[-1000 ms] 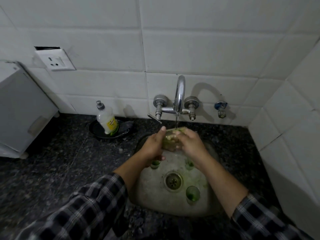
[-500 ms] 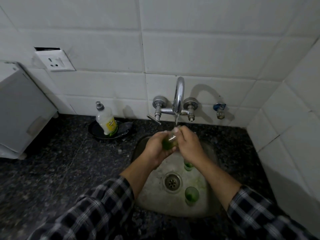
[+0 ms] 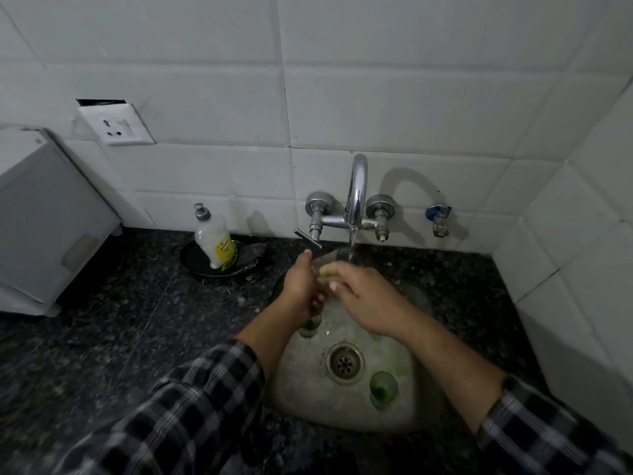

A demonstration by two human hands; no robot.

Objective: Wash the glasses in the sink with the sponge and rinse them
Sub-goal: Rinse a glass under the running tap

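Observation:
My left hand (image 3: 299, 286) grips a clear glass (image 3: 330, 257), tipped sideways with its mouth under the running water from the tap (image 3: 356, 193). My right hand (image 3: 368, 303) is closed on a yellowish sponge (image 3: 326, 271), pressed against the glass's near side. In the steel sink (image 3: 305, 392), a green-tinted glass (image 3: 383, 389) stands upright right of the drain (image 3: 345, 363). A second green-tinted glass (image 3: 310, 326) stands partly hidden below my left wrist. My right forearm covers the sink's right part.
A dish-soap bottle (image 3: 214, 243) stands in a black dish (image 3: 197, 264) on the dark granite counter (image 3: 120, 320), left of the tap. A white appliance (image 3: 44, 217) fills the far left. A small blue valve (image 3: 438, 217) sticks out of the tiled wall.
The glass has been tipped so its mouth lies under the stream, and the sponge now shows beside it. Both hands stay together under the tap.

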